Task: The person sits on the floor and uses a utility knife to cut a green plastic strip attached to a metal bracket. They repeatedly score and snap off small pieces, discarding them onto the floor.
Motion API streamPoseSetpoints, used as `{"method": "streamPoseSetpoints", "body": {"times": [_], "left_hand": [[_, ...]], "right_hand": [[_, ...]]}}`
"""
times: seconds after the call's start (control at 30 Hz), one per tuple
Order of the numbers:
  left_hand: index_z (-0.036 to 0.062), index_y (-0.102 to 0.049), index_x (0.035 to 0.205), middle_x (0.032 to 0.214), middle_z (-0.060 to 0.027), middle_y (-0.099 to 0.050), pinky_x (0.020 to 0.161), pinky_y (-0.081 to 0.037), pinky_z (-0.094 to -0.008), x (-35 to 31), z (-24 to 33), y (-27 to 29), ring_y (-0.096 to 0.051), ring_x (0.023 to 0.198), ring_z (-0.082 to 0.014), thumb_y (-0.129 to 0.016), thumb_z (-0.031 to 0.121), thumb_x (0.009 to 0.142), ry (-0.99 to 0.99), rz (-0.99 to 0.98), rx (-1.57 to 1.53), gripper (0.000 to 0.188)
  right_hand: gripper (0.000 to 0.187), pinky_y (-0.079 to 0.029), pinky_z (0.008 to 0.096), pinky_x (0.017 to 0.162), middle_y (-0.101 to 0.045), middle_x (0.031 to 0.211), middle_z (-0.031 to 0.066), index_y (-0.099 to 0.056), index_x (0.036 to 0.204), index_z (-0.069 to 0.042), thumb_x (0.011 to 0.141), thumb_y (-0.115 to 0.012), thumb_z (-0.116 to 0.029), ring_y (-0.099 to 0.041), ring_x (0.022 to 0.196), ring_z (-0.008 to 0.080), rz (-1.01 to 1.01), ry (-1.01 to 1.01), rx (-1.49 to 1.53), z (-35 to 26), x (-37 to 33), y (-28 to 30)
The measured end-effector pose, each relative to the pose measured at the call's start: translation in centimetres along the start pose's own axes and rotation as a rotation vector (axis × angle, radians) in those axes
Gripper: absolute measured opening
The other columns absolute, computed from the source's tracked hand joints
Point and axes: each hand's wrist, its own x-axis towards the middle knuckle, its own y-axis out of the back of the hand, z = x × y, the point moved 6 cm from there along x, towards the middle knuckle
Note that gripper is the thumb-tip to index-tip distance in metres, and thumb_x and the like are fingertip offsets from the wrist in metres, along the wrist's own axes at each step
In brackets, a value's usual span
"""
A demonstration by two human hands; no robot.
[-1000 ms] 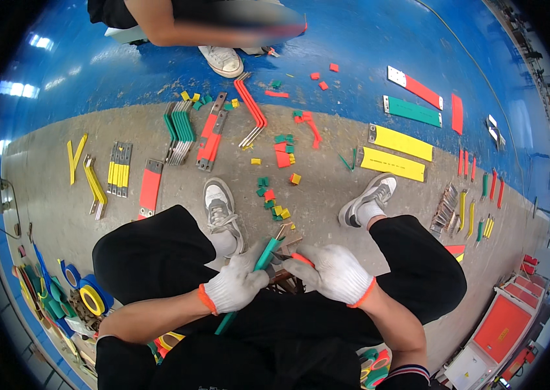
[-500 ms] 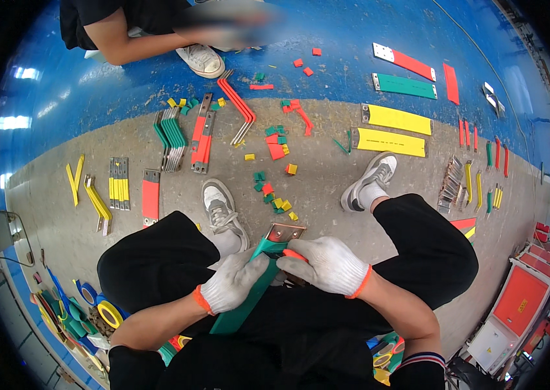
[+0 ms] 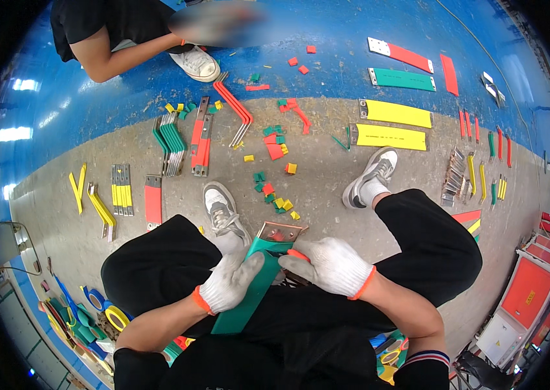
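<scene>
Both of my hands wear white knit gloves with orange cuffs. In my lap lies a flat copper bar in green sleeving (image 3: 243,312), its bare copper end (image 3: 281,232) pointing away from me. My left hand (image 3: 228,281) is closed on the left edge of this bar, thumb on top of the green. Against its right edge, just below the copper end, my right hand (image 3: 332,265) is closed in a pinch on a small red object (image 3: 297,254). Most of that object is hidden by the fingers, so its kind does not show.
Green, red and yellow sleeving scraps (image 3: 276,148) lie ahead. Sleeved bars stand to the left, including bent green ones (image 3: 171,144); flat yellow bars (image 3: 392,137) lie right. Tape rolls (image 3: 117,318) sit beside me. A co-worker's shoe (image 3: 195,64) is far left; a red-white machine (image 3: 515,299) stands right.
The view has shifted slightly. The bar's copper end is tilted a little more, showing more of its face. Both hands keep their hold; the co-worker's arm has moved slightly.
</scene>
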Motion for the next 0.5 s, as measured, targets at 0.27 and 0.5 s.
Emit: {"method": "streamPoseSetpoints", "body": {"times": [0.27, 0.5], "left_hand": [[-0.0025, -0.062, 0.125, 0.108, -0.0253, -0.065, 0.088, -0.051, -0.0443, 0.0, -0.7, 0.1, -0.064, 0.100, -0.0375, -0.053, 0.026, 0.111, 0.100, -0.033, 0.041, 0.033], [-0.0022, -0.061, 0.116, 0.084, -0.0165, -0.060, 0.074, -0.048, -0.0395, 0.1, 0.0, 0.0, -0.057, 0.078, -0.0247, -0.051, 0.023, 0.112, 0.028, 0.003, -0.067, 0.027]], "right_hand": [[0.043, -0.052, 0.0544, 0.055, -0.065, 0.067, 0.0228, -0.064, 0.091, -0.006, 0.102, -0.064, -0.048, -0.067, 0.063, 0.0443, -0.025, -0.039, -0.015, 0.1, -0.3, 0.0], [0.043, -0.052, 0.0546, 0.056, -0.067, 0.070, 0.0226, -0.068, 0.097, -0.007, 0.102, -0.063, -0.049, -0.067, 0.064, 0.0442, -0.062, -0.101, 0.006, 0.9, -0.7, -0.3]]}}
